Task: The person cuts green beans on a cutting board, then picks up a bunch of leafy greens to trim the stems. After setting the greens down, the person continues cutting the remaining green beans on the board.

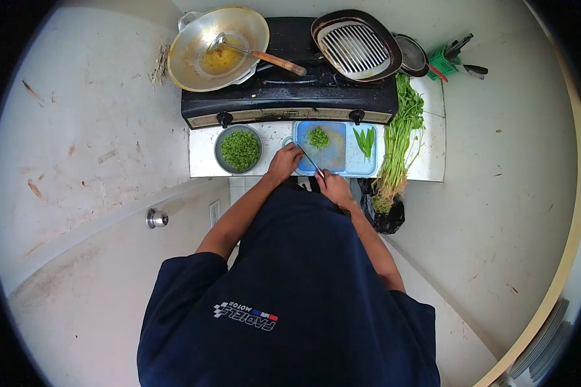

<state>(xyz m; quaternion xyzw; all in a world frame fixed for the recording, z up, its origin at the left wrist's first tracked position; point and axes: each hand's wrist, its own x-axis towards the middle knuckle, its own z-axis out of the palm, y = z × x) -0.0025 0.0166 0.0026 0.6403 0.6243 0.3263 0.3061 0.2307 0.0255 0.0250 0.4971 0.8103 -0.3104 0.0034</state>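
Observation:
My right hand (334,188) is wrapped round the handle of a knife (311,160), its blade slanting up and left over a blue cutting board (337,169). At the board's left edge, my left hand (285,161) is closed, fingertips beside the blade's tip; whether they pinch the blade or a small scrap is not clear. A small heap of chopped green herbs (318,137) lies on the board above the blade. Several uncut green leaf pieces (364,142) rest in its right section. Left of my left hand, a grey bowl (219,159) holds more chopped greens (240,149).
Behind the board stands a black gas stove (290,97) with a wok (181,61), a wooden-handled ladle (284,63) in it, and a grill pan (394,48). A rooted bunch of greens (400,135) overhangs the counter at right, above a black plastic bag (391,221). A green basket (442,60) holds utensils.

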